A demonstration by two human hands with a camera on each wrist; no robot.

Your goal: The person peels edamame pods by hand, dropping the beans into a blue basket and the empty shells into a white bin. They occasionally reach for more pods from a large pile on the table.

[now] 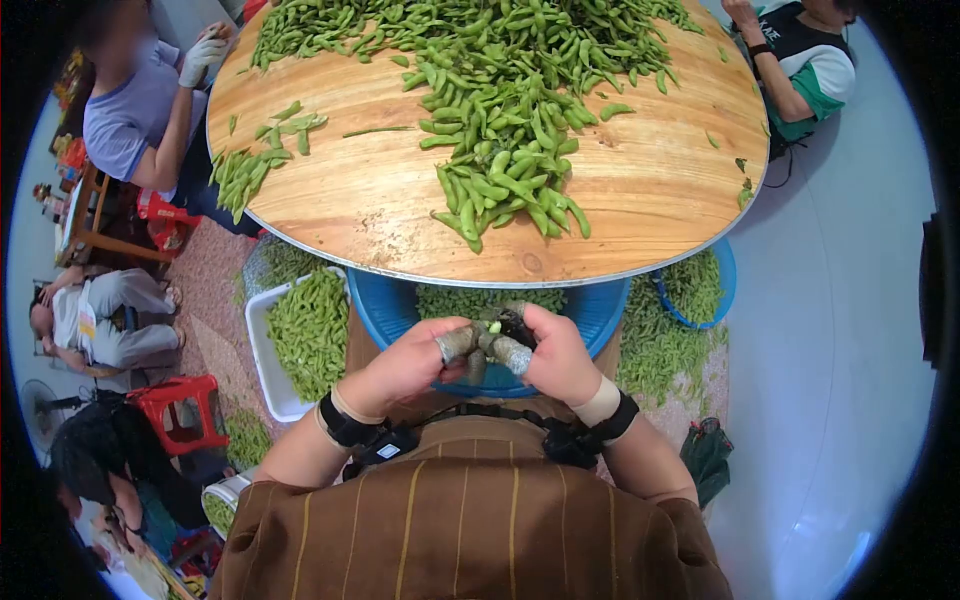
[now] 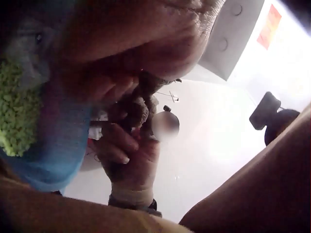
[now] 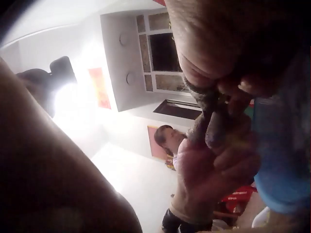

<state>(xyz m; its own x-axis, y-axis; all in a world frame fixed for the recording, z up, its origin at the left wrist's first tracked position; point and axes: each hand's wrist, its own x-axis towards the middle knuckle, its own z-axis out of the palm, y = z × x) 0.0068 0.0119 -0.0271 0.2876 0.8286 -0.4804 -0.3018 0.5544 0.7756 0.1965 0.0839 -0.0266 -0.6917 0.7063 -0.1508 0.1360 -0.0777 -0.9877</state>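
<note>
My left hand and right hand meet over a blue basin, their thumbs and some fingers wrapped in worn grey tape. Between the fingertips shows a small bright green piece of a soybean pod, pinched from both sides; the fingers hide most of it. Shelled green beans lie in the basin below, and the left wrist view shows these beans too. In the right wrist view the fingertips of both hands come together, dark and blurred.
A round wooden table with heaped green pods stands just ahead. A white tub of pods is on the left, a blue-rimmed basket on the right. Other people sit around; a red stool is at left.
</note>
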